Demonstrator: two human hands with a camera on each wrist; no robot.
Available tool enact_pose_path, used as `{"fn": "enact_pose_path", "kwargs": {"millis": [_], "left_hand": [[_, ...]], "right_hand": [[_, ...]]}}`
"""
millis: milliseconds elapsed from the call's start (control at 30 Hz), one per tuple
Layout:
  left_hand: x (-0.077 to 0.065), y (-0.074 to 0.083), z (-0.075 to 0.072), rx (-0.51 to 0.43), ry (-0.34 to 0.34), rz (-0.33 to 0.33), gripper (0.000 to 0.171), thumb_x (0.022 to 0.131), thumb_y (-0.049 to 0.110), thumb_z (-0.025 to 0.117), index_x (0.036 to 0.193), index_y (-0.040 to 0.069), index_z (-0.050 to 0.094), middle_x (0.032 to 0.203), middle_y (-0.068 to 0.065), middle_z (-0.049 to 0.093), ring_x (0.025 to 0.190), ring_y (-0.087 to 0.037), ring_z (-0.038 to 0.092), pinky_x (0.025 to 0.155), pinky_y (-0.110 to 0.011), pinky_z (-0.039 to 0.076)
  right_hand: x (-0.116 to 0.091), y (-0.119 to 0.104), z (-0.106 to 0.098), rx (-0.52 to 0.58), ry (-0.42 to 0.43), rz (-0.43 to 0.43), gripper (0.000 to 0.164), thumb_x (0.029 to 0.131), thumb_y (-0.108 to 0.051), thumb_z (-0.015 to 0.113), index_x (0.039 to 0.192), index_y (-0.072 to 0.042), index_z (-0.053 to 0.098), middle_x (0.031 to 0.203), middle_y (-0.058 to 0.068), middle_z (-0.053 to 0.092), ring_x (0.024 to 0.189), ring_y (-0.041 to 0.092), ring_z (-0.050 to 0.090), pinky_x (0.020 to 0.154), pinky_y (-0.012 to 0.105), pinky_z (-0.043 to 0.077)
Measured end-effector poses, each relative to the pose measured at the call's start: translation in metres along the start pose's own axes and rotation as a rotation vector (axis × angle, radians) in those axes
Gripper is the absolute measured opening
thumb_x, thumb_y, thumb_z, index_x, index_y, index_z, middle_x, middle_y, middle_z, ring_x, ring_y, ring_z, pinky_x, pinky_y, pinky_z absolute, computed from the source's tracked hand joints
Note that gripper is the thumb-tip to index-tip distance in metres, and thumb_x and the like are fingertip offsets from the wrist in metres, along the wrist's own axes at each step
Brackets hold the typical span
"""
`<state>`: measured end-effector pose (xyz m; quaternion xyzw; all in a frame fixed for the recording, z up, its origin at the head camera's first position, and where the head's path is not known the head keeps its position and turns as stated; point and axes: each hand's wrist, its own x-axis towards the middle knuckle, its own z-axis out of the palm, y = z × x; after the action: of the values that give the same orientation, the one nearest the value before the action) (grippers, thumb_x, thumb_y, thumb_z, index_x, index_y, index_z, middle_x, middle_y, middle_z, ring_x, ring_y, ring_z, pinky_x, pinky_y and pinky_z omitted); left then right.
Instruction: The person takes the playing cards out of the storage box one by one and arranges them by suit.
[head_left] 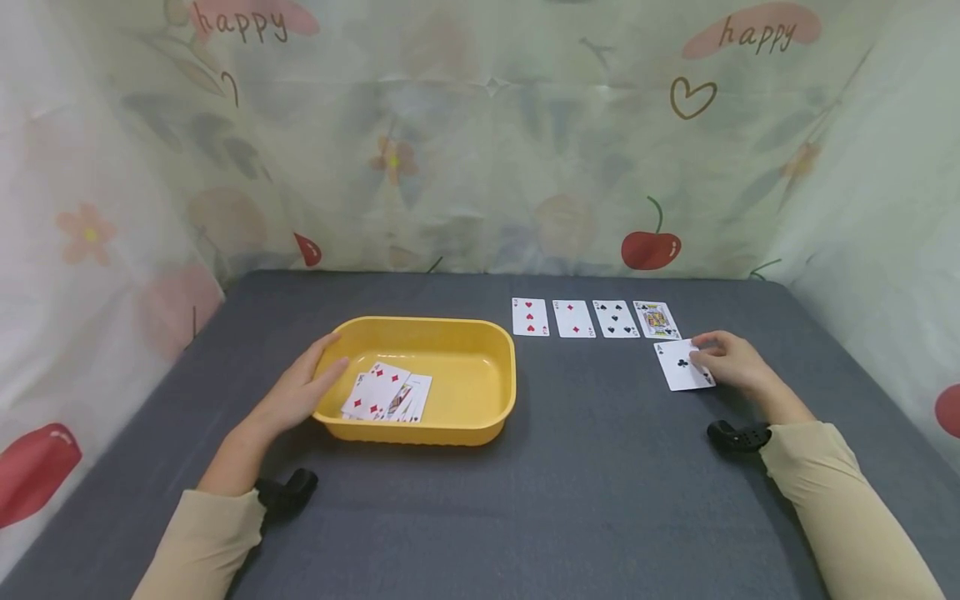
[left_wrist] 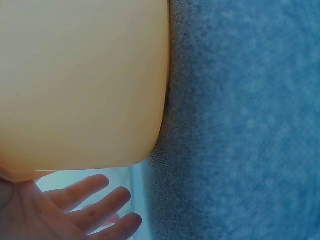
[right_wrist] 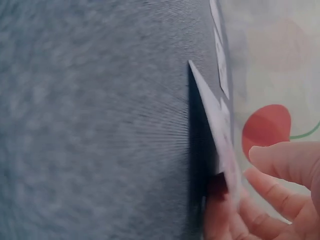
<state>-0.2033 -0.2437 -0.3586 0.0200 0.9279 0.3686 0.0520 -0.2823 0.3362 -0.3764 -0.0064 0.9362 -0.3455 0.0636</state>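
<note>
Fingers point(head_left: 702, 338) of the right hand point(head_left: 737, 367) pinch the ace of clubs point(head_left: 675, 367) at its right side; the right wrist view shows the card slanting up from the worktop point(head_left: 600, 500). The ace sits just on the near side of the court card point(head_left: 656, 320), right-hand end of a face-up row running leftward through a spade card point(head_left: 616, 319), the two of diamonds point(head_left: 574, 319) and the three of hearts point(head_left: 531, 317). Principal hazard: with the edges so close, a slight forward push could run the ace under the court card or knock the row askew. Secondary hazard: the hold takes in one side only, so the thin card might pivot or slip should the pinch loosen. The left hand point(head_left: 300, 387) touches the left rim of the yellow tray point(head_left: 465, 375), its fingers spread; how firmly it bears cannot be told. A hard press there could tip or skid the tray, shifting the loose cards point(head_left: 380, 392) inside. These overlap, so lifting one could drag its neighbour. The black wrist device point(head_left: 737, 436) might brush the ace if the forearm swings inward.
</note>
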Motion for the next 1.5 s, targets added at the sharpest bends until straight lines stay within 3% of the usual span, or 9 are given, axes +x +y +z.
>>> {"fn": "enact_pose_path", "kwargs": {"millis": [200,400,667,933,1200,1500], "left_hand": [[0.000,0.000,0.000,0.002,-0.001,-0.004,0.071,0.097,0.048,0.037,0.150,0.007,0.011,0.154,-0.024,0.015,0.138,-0.043,0.020,0.110,-0.061,0.019],[0.000,0.000,0.000,0.004,0.000,0.009,0.071,0.098,0.048,0.036,0.150,0.007,0.012,0.154,-0.024,0.015,0.138,-0.043,0.020,0.110,-0.061,0.019],[-0.001,-0.001,0.000,0.001,0.000,0.012,0.071,0.098,0.048,0.036,0.150,0.008,0.011,0.154,-0.024,0.015,0.139,-0.043,0.020,0.110,-0.061,0.019],[-0.001,0.000,0.000,0.006,0.001,0.012,0.071,0.098,0.048,0.036,0.150,0.007,0.011,0.154,-0.024,0.015,0.139,-0.043,0.019,0.110,-0.061,0.018],[-0.001,0.000,0.000,0.003,-0.004,0.013,0.071,0.098,0.048,0.036,0.150,0.007,0.012,0.154,-0.024,0.015,0.139,-0.043,0.019,0.110,-0.062,0.018],[-0.002,0.001,0.000,0.015,0.006,0.024,0.070,0.098,0.047,0.036,0.149,0.005,0.013,0.153,-0.025,0.016,0.139,-0.044,0.019,0.110,-0.062,0.018]], "right_hand": [[-0.002,-0.005,-0.005,-0.021,0.004,0.002,0.050,0.092,-0.030,0.054,0.121,0.010,0.045,0.113,0.037,0.055,0.078,0.018,0.063,0.062,0.024,0.049],[-0.008,-0.033,0.001,-0.069,-0.003,-0.042,0.047,0.095,-0.023,0.049,0.125,0.012,0.043,0.120,0.037,0.051,0.092,0.031,0.062,0.068,0.026,0.053],[-0.009,-0.093,0.022,-0.035,-0.054,-0.187,0.040,0.095,-0.024,0.052,0.124,0.004,0.050,0.119,0.029,0.057,0.098,0.036,0.063,0.079,0.038,0.055],[-0.002,-0.157,0.054,0.015,-0.128,-0.430,0.027,0.090,-0.016,0.060,0.112,-0.002,0.059,0.107,0.019,0.063,0.090,0.027,0.062,0.073,0.026,0.050],[0.000,-0.218,0.085,0.043,-0.260,-0.609,0.027,0.089,-0.016,0.061,0.113,-0.002,0.061,0.106,0.013,0.064,0.096,0.023,0.060,0.085,0.035,0.052],[0.006,-0.266,0.119,0.060,-0.387,-0.614,0.029,0.089,-0.015,0.062,0.114,-0.001,0.059,0.107,0.012,0.065,0.094,0.023,0.063,0.087,0.032,0.052]]}}
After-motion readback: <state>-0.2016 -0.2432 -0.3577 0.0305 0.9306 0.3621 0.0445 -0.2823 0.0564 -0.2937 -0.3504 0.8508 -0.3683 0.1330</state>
